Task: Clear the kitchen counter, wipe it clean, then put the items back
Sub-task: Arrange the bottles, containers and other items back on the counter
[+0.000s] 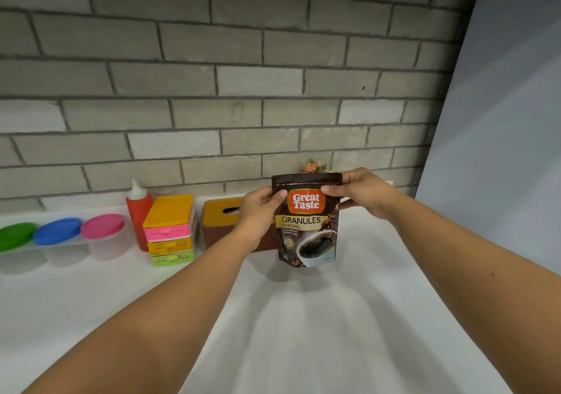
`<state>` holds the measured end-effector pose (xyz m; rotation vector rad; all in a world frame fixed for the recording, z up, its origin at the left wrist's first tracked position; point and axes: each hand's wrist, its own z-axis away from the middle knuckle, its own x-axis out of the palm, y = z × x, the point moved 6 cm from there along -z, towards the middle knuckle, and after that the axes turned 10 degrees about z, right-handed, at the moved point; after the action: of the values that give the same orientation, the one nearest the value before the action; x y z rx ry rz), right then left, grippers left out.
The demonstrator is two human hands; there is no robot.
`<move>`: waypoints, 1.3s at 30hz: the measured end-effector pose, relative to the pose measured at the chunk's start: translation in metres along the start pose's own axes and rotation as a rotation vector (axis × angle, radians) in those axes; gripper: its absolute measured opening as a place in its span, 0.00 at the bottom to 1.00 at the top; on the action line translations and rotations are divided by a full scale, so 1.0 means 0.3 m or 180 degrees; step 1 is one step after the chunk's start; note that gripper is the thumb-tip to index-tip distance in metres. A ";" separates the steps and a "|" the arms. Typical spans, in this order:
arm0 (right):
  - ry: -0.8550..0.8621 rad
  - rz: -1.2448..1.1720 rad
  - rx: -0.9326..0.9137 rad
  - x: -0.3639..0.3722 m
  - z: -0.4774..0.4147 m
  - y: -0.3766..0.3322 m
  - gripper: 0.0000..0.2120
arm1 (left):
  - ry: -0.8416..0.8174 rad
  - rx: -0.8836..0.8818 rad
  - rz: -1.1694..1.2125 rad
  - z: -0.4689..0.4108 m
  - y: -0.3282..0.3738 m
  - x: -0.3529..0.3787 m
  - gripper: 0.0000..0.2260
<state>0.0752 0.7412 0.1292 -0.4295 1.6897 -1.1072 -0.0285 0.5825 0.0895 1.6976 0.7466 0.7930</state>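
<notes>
Head view: left hand (261, 208) and right hand (361, 193) each pinch a top corner of the coffee pouch (306, 229), upright over the white counter (303, 333), far middle; tissue box (218, 211) behind it; colourful mini drawers (168, 232) and red squeeze bottle (138, 211) further left

The coffee pouch (306, 220) was shiny and smooth, like thin plastic or foil, and the white counter (303, 333) looked smooth and dull. The wall (212, 75) behind was grey brick, rough and not shiny at all. The red squeeze bottle (139, 211), the little stack of drawers (168, 232) and the round lids (57, 230) were all smooth plastic, and the tub (109, 248) under the pink lid (102, 225) was clear plastic.
</notes>
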 end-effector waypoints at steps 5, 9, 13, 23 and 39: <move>-0.0032 -0.0011 0.0025 0.050 0.027 -0.023 0.09 | 0.0052 -0.0079 -0.0001 0.034 -0.003 -0.057 0.05; -0.0162 -0.0070 -0.0013 0.096 0.040 -0.064 0.07 | 0.0197 -0.0027 0.0119 0.084 0.024 -0.105 0.04; -0.0231 -0.0151 -0.0010 0.159 0.072 -0.092 0.11 | 0.0340 -0.0046 0.0127 0.140 0.049 -0.167 0.06; -0.0527 -0.0237 -0.0024 0.369 0.159 -0.224 0.04 | 0.0581 -0.0031 0.0329 0.263 0.097 -0.388 0.05; -0.0499 -0.0137 -0.0148 0.852 0.116 -0.548 0.05 | 0.0578 -0.0185 0.0175 0.287 0.203 -0.967 0.09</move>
<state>-0.0352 0.4561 0.1218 -0.5699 1.5770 -1.0396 -0.1223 0.2884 0.0899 1.6145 0.7949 1.0079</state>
